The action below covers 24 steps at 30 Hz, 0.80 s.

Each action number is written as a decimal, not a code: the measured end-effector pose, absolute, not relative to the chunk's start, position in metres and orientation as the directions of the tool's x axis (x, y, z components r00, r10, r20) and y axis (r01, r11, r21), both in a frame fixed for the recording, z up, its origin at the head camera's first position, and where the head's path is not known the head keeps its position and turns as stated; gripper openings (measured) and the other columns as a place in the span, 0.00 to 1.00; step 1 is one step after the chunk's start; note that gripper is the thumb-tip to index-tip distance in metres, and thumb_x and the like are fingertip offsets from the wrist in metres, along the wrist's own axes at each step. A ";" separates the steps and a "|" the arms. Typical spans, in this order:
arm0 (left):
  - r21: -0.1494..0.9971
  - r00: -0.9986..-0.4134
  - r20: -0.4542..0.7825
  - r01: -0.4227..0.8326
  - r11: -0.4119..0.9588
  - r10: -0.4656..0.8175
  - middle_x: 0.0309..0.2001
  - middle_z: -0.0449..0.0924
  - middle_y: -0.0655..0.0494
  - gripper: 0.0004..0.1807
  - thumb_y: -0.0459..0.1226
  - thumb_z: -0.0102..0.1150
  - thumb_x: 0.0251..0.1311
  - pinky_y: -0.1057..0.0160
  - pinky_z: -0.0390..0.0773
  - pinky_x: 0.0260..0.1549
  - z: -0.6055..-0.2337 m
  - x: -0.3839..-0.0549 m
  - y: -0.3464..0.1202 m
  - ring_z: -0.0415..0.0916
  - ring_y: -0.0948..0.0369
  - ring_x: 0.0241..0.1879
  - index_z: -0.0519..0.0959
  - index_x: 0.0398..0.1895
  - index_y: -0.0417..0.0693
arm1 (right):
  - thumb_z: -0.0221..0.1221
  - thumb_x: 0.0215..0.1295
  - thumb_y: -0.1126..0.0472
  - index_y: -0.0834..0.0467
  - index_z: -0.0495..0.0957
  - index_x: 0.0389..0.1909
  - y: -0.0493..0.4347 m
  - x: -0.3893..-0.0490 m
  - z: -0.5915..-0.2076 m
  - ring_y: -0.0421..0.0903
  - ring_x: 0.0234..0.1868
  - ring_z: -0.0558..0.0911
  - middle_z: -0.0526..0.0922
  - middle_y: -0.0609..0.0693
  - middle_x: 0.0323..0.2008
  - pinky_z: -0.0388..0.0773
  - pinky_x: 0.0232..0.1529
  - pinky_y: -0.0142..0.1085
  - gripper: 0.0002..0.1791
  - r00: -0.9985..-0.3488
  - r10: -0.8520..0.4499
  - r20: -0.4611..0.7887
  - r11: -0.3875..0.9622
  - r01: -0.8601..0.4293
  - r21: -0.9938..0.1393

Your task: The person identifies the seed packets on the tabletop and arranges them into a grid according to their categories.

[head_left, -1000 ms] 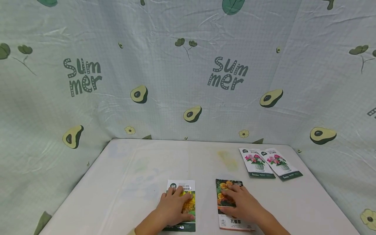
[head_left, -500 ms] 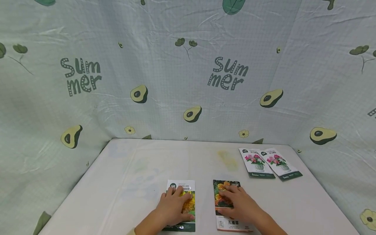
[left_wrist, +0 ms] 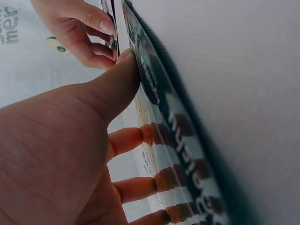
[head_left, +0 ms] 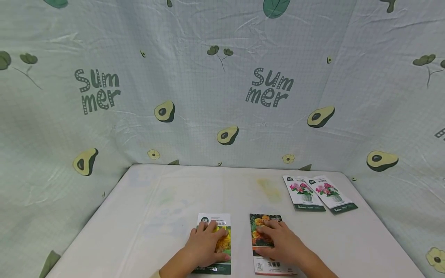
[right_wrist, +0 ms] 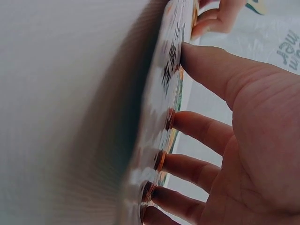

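Note:
Two flower seed packets lie flat near the front of the table, side by side with a narrow gap. On the left seed packet (head_left: 225, 242), which is white and green with yellow flowers, my left hand (head_left: 203, 247) rests with fingers spread. The left wrist view shows its thumb (left_wrist: 124, 77) and fingertips touching the glossy face. My right hand (head_left: 286, 245) presses on the marigold seed packet (head_left: 261, 240), black above and white below with orange flowers. In the right wrist view, the thumb (right_wrist: 206, 63) and fingertips touch its front. Both hands cover part of the printing.
Towards the back right of the white table (head_left: 156, 216) lie two more seed packets with pink flowers, the left one (head_left: 304, 193) against the tilted right one (head_left: 332, 194). A curtain (head_left: 194, 88) printed with avocados hangs behind and at both sides.
My right hand has slid the marigold seed packet a little left and slightly nearer, towards the other packet. My left hand and its packet have stayed in place.

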State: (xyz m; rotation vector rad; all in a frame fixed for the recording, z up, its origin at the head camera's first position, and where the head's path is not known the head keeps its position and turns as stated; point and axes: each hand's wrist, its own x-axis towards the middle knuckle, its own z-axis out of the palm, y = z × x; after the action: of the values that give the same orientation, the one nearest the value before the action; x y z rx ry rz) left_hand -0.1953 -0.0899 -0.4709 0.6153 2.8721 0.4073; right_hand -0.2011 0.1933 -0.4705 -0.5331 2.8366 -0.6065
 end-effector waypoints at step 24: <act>0.297 -0.894 -0.116 0.384 0.874 0.433 0.60 0.71 0.51 0.35 0.65 0.70 0.52 0.42 0.70 0.48 -0.467 -0.194 -0.089 0.67 0.45 0.57 0.78 0.63 0.67 | 0.67 0.60 0.34 0.48 0.79 0.66 0.186 -0.201 -0.470 0.63 0.68 0.71 0.73 0.56 0.69 0.72 0.60 0.65 0.36 -0.898 -0.425 -0.113 0.838 -0.343 -0.425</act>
State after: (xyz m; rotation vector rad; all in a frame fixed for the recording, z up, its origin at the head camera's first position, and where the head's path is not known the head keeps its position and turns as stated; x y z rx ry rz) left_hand -0.1944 -0.0892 -0.4674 0.6302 2.8667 0.3991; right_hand -0.2009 0.1860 -0.4701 -0.5947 2.8146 -0.5955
